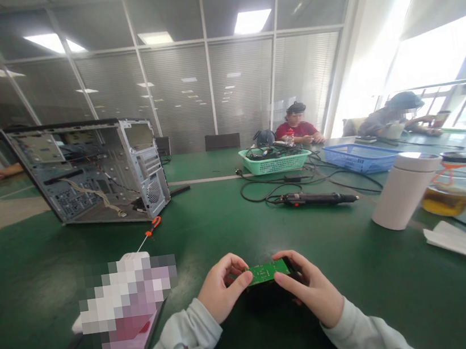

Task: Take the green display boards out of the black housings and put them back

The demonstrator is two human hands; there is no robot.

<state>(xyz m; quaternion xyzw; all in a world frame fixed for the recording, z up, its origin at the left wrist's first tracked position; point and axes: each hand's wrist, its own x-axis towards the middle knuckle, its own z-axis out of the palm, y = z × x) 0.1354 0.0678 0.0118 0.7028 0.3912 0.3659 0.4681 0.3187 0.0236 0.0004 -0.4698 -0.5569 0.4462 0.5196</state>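
Between my two hands, low over the front of the green table, is a small green circuit board (266,272). The thumb and fingers of my left hand (226,284) pinch its left end. At the right end my right hand (310,287) grips it, thumb on top and fingers round the far edge. A dark part shows at the board's right edge, and its kind is hard to make out. The underside of the board is hidden. Both sleeves are pale grey.
An open computer case (99,169) stands at the left, with an orange-handled screwdriver (153,227) before it. A black electric screwdriver (320,198), a green basket (277,163) of cables, a blue basket (360,159), a white cup (405,192) and a glass jar (453,183) lie beyond. Two people sit behind.
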